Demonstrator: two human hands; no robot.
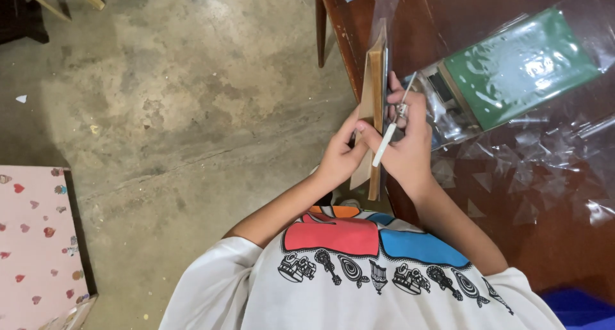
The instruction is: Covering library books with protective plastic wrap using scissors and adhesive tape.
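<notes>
Wooden flat frame (373, 93) stands edgewise, clamped between both hands, right hand (403, 144) also gripping a slim white-handled metal tool (391, 128).

Both forearms are held bare and bent inward from the body, so that the hands meet in front of the chest. The left hand (337, 156) is curled, its thumb raised toward the other grip. The right hand (408, 141) is closed just beside it, fingers folded, wrist angled outward. The two grips are seen touching at the fingertips.
</notes>
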